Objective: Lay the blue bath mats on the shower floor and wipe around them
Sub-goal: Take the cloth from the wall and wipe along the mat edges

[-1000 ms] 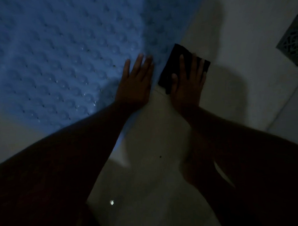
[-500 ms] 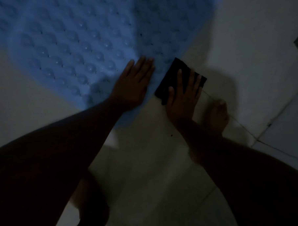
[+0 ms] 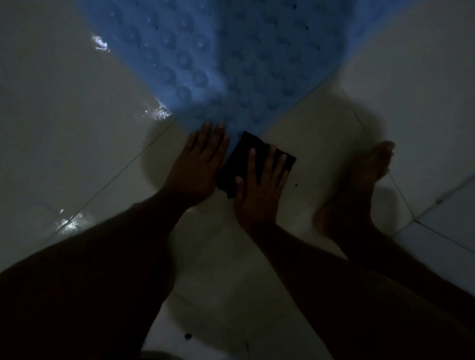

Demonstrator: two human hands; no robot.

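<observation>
A blue bath mat (image 3: pixel 225 49) with round bumps lies flat on the pale tiled shower floor (image 3: pixel 51 120), its rounded near corner pointing toward me. My left hand (image 3: pixel 200 165) rests flat with fingers spread on the tile, its fingertips touching the mat's corner. My right hand (image 3: pixel 261 189) presses flat on a dark folded cloth (image 3: pixel 243 157) that lies on the tile just below the mat's corner. The light is very dim.
My bare right foot (image 3: pixel 367 179) stands on the tile to the right of the cloth. Wet glints show on the floor (image 3: pixel 160 113) beside the mat's left edge and at the lower left. Grout lines cross the tiles.
Both hands and the cloth have slid along the mat's edge to its near corner. The view has shifted, so the mat sits higher and my right foot shows fully.
</observation>
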